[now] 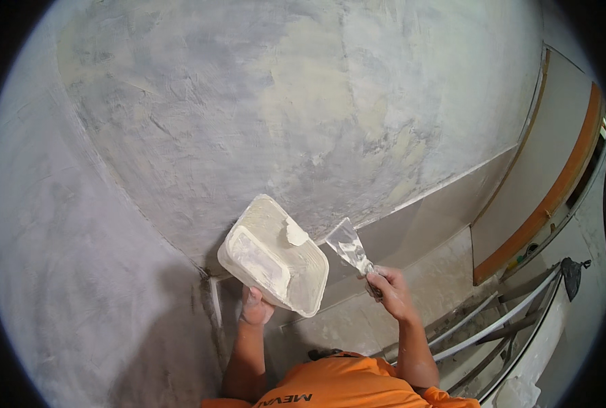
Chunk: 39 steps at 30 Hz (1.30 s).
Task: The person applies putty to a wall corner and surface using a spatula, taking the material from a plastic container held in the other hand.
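The putty knife (349,247) is gripped by its handle in the curled fingers of the right hand (389,292), its blade angled toward the plastic tub (303,268), apart from it. The tub, smeared with filler (259,260), is clasped low by the left hand (256,309), its fingers partly hidden.

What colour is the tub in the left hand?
The tub is off-white, best seen in the head view.

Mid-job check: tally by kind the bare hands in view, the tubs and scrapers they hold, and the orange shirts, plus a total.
Hands: 2 (left hand, right hand)
Tubs held: 1, the pale tub
Scrapers held: 1, the flat-bladed scraper
Orange shirts: 1, the orange shirt
Total: 5
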Available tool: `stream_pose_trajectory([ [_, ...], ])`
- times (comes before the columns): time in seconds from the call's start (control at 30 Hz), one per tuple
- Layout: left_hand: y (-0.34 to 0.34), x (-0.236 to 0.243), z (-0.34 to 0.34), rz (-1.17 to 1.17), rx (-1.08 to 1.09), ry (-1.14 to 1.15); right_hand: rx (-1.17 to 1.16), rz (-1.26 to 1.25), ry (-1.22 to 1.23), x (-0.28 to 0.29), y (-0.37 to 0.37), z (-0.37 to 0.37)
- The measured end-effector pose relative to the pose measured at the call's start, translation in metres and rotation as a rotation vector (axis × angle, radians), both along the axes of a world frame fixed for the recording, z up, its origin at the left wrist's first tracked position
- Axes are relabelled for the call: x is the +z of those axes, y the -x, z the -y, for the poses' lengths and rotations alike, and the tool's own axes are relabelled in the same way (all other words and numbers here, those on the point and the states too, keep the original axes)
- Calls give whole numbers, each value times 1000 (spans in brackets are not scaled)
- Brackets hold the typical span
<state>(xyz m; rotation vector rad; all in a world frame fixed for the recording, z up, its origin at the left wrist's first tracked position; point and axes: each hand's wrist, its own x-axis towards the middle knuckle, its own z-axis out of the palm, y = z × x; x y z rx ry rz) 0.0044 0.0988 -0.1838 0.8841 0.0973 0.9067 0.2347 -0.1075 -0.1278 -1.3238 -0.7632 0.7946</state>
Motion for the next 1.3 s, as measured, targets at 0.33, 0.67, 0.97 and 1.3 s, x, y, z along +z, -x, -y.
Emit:
stream_pose_trajectory([
  [0.33, 20, 3, -19, -297, 50, -539, 44, 247, 13, 21, 20, 0],
  [0.67, 4, 41, 5, -575, 15, -658, -11, 104, -19, 7, 34, -8],
  [0.97, 13, 60, -3, -496, -157, -546, 18, -143, -64, 13, 33, -9],
  [1.3, 6, 124, 25, -364, -47, -488, 135, -339, -439, 114, 5, -3],
])
